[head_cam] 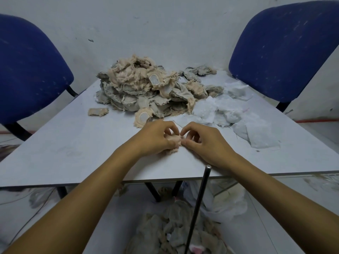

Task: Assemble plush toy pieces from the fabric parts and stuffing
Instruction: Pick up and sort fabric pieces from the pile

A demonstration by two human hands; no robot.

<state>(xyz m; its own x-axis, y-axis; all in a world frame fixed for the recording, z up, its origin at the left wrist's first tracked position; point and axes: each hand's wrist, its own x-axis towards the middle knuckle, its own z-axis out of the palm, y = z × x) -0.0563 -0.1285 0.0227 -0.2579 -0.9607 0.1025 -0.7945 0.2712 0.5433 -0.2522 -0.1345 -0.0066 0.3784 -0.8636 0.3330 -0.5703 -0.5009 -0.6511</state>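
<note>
Both hands meet near the front edge of the table (77,143). Left hand (156,138) has fingers curled round a small beige plush piece (174,139), pressing it to the tabletop; right hand (200,140) pinches the same piece at its right end with thumb and forefinger. Big heap of beige and grey fabric parts (146,88) sits further back, mid-table; one loose part (98,112) lies apart to its left. White stuffing (238,114) is spread right of the heap. Dark rod (199,204) leans against the front edge. Blue chairs, left (27,70) and right (286,50), flank the table
</note>
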